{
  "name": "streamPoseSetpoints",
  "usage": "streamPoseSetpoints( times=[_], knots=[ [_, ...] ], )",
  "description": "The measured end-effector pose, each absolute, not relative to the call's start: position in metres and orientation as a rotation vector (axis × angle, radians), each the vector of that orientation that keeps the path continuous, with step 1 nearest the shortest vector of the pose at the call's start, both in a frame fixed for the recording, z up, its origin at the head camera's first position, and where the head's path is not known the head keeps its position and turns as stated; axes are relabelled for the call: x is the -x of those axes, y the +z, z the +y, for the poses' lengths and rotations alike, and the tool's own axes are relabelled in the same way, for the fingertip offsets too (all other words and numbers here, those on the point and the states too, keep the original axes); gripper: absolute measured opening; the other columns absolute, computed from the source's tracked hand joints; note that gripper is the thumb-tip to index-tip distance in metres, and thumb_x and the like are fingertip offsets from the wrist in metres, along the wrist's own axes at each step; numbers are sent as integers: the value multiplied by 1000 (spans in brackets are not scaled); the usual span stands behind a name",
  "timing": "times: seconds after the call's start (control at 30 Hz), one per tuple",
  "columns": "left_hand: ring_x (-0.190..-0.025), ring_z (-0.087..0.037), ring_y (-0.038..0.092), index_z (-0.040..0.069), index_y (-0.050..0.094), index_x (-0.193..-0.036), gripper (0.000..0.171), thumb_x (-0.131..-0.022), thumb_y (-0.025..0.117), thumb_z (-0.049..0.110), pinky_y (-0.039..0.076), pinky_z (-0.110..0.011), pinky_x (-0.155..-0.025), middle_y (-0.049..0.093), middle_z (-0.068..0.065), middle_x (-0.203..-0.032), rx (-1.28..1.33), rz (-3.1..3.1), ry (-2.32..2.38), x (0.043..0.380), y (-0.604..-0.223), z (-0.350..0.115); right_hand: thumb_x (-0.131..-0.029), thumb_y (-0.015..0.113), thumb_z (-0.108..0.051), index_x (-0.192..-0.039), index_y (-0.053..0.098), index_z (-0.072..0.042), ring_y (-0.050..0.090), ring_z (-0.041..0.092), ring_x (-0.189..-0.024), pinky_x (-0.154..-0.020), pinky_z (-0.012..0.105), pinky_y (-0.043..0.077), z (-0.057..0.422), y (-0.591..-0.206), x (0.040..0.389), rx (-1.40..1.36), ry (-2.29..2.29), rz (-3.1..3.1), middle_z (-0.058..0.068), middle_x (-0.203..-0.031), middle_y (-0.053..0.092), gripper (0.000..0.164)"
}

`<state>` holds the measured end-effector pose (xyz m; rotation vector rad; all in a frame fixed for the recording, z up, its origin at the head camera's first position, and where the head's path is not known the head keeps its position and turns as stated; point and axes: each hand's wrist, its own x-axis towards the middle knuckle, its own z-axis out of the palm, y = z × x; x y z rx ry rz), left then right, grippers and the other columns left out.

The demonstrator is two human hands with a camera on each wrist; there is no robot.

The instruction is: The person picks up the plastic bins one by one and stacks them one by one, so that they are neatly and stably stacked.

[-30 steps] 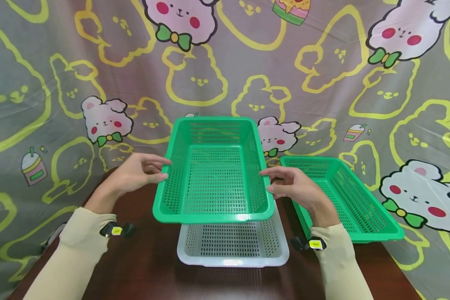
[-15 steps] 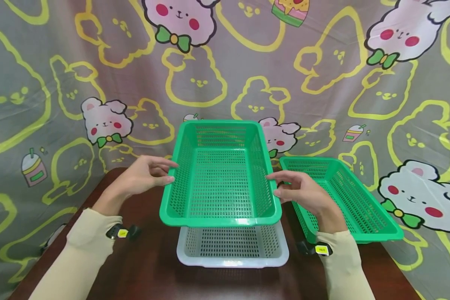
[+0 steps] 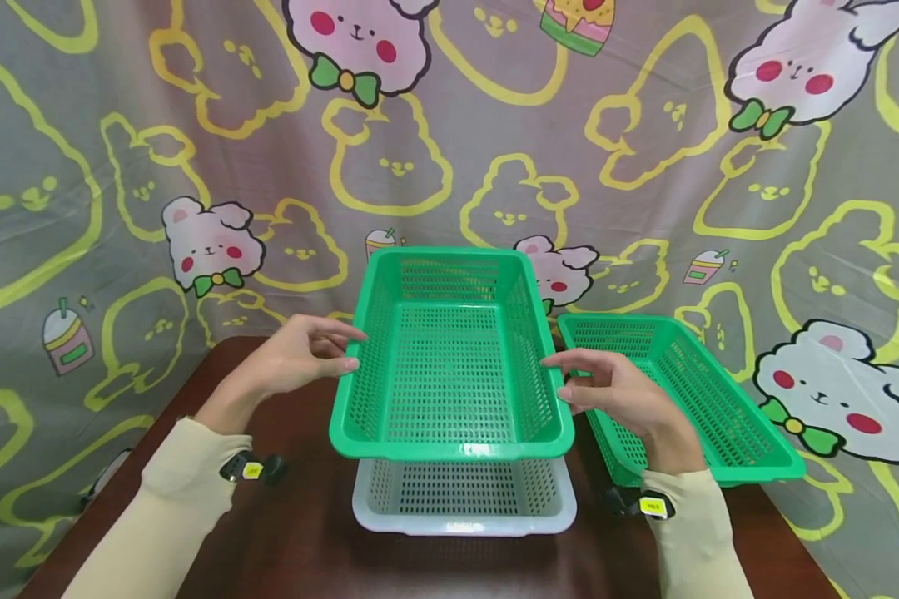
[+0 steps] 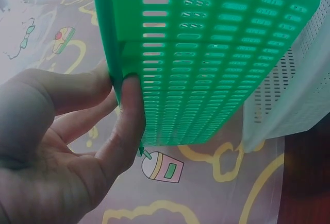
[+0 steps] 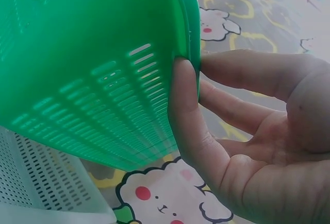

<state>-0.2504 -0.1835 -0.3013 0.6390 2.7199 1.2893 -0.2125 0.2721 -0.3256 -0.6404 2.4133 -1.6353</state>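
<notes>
A green perforated basket (image 3: 449,374) hangs in the air, tilted, just above a white perforated basket (image 3: 464,499) that stands on the dark wooden table (image 3: 307,541). My left hand (image 3: 300,358) pinches its left rim, and my right hand (image 3: 607,391) pinches its right rim. In the left wrist view the left hand (image 4: 67,147) has its thumb under the rim of the green basket (image 4: 216,54), with the white basket (image 4: 304,90) beyond. The right wrist view shows the right hand (image 5: 247,152) gripping the green basket (image 5: 93,69) the same way, above the white basket (image 5: 46,188).
A second green basket (image 3: 689,399) lies on the table to the right, close to my right forearm. A grey cloth with cartoon bears (image 3: 120,166) hangs behind and drapes round the table's sides.
Both hands have carried the green basket a little to the right and lower, closer over the white basket. The other baskets have not moved.
</notes>
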Motion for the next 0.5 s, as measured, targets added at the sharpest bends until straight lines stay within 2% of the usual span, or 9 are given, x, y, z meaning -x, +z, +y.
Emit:
streamPoseSetpoints(
  times=[0.27,0.5],
  knots=[
    [-104,-29,69,7,69,-132,42,-93,78,16,61,-37,-85,66,-18,-120,-677,2697,1309,251,-306,-180,-97,69,-11,-140,57,3,69,18,-79,-80,36,64,277,-330,211,614,-1611,2431,5,-94,69,47],
    [-103,-28,69,5,69,-132,42,-93,78,16,62,-37,-84,67,-19,-117,-701,2693,1290,251,-311,-177,-96,69,-10,-141,55,5,71,19,-81,-81,37,65,279,-333,210,615,-1600,2402,3,-98,71,49]
  ],
)
